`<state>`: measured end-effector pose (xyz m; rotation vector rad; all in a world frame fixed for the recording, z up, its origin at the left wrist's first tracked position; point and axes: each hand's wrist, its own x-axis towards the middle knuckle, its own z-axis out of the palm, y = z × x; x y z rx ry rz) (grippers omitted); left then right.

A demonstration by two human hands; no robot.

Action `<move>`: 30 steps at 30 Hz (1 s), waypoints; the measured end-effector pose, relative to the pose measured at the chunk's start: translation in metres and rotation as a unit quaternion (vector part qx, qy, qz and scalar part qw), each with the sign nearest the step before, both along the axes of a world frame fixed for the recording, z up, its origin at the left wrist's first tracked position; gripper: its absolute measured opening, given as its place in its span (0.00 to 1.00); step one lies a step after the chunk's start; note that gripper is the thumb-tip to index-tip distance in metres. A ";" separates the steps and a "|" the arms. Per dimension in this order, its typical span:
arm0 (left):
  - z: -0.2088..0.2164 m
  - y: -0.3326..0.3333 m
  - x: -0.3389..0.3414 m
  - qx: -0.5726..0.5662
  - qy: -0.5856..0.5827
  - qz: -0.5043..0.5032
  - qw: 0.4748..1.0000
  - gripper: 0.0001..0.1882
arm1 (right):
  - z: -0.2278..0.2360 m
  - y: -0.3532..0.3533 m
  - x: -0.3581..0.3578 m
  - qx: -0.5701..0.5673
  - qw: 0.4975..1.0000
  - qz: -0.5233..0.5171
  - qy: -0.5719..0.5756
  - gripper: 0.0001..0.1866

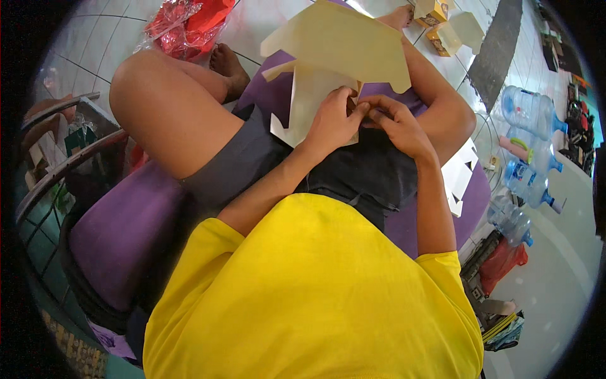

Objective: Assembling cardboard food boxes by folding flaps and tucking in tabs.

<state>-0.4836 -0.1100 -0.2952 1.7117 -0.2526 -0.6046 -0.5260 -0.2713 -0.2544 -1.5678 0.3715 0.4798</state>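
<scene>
A partly folded cardboard box (pixel 309 95), pale cream inside, rests over my lap with its wide lid flap (pixel 338 44) standing open away from me. My left hand (pixel 334 117) lies across the box's near part, thumb and fingers closed at its right-hand side. Meeting it there, my right hand (pixel 399 124) pinches the same edge from the right, the fingertips of both hands almost touching. The exact fold or tab between the fingers is hidden by the hands. A white flap juts out at the box's lower left.
A flat white cut-out cardboard sheet (pixel 459 177) lies on the purple seat (pixel 470 211) by my right thigh. Yellow-brown boxes (pixel 442 39) stand on the tiled floor ahead. Red plastic packaging (pixel 186 28) lies ahead left. Several large water bottles (pixel 530 110) are at the right.
</scene>
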 end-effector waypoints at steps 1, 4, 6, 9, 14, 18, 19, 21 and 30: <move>0.002 0.001 0.001 0.062 -0.074 0.009 0.995 0.14 | -0.001 -0.002 -0.001 0.001 1.000 0.001 -0.004 0.12; 0.036 0.004 -0.002 0.119 -0.176 -0.048 0.976 0.11 | -0.010 -0.025 -0.011 0.174 0.981 -0.065 0.063 0.13; 0.068 0.017 -0.006 0.142 -0.196 -0.091 0.966 0.11 | -0.012 -0.028 -0.012 0.187 0.976 -0.108 -0.024 0.15; 0.087 0.036 -0.017 0.143 -0.298 -0.225 0.917 0.11 | -0.001 -0.020 0.000 -0.077 0.994 -0.062 -0.042 0.18; 0.060 0.051 -0.005 0.296 -0.306 -0.351 0.834 0.16 | -0.013 -0.017 0.011 0.130 0.987 -0.088 0.023 0.19; 0.031 0.069 0.009 0.184 -0.222 -0.333 0.898 0.24 | -0.014 -0.020 0.010 0.164 0.985 -0.045 0.036 0.20; 0.027 0.063 0.006 0.066 0.012 -0.200 0.978 0.22 | -0.014 -0.023 0.008 0.117 0.993 0.011 0.020 0.19; 0.044 0.050 0.017 -0.093 0.359 0.021 0.929 0.17 | -0.010 -0.028 0.009 0.071 0.992 0.106 -0.010 0.19; 0.021 0.016 0.011 -0.246 0.363 0.242 0.865 0.11 | 0.023 -0.031 0.021 -0.083 0.966 0.233 -0.071 0.18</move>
